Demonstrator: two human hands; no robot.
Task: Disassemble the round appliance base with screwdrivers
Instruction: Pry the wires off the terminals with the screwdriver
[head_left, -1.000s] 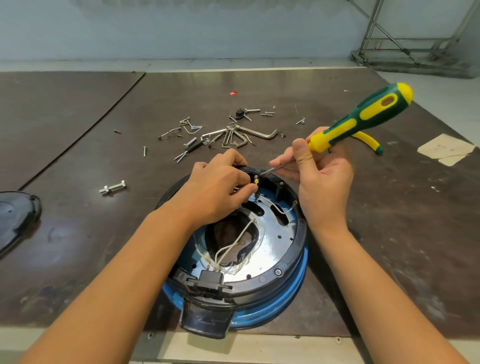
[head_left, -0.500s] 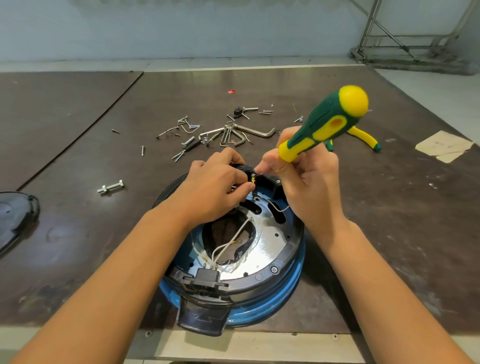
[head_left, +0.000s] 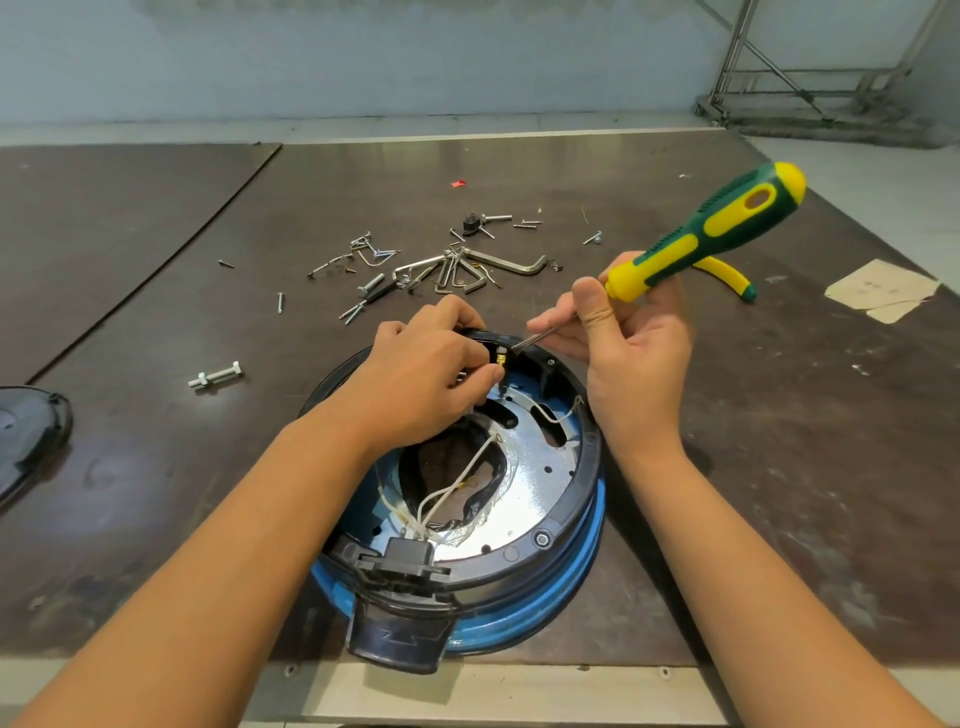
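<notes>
- Blue-and-black round plastic appliance base (head_left: 535, 483), with a shiny metal plate inside its dark rim, lies open side up on the dark brown board table (head_left: 779, 467), close to the table's near edge
- The left hand (head_left: 426, 379) lies over the far rim of the base, knuckles up and fingers curled in; thumb and forefinger pinch a small brass-coloured fitting (head_left: 500, 358) just inside that rim
- The right hand (head_left: 628, 338) is above the far right part of the base and grips a green-and-yellow plastic-handled screwdriver (head_left: 717, 234)
- Its fingers curl round the metal shaft, and the thumb stands up against the yellow collar of the handle
- The handle slants up and away to the right of the base, and the tip meets the brass fitting
- White wires (head_left: 457, 483) cross the opening in the middle of the base and run to a black connector block (head_left: 405, 558) at its near side
- Beyond the base lies a scatter of loose screws and bent steel hex keys (head_left: 457, 270)
- A second yellow-and-green tool handle (head_left: 727, 275) lies beyond the base to the right, partly hidden by the right hand
- Left of the base lies a silver bolt with a nut (head_left: 215, 375)
- Further left, at the picture's edge, is a dark plastic cover (head_left: 26, 441)
- Well to the right of the base lies a beige paper scrap (head_left: 883, 291)
</notes>
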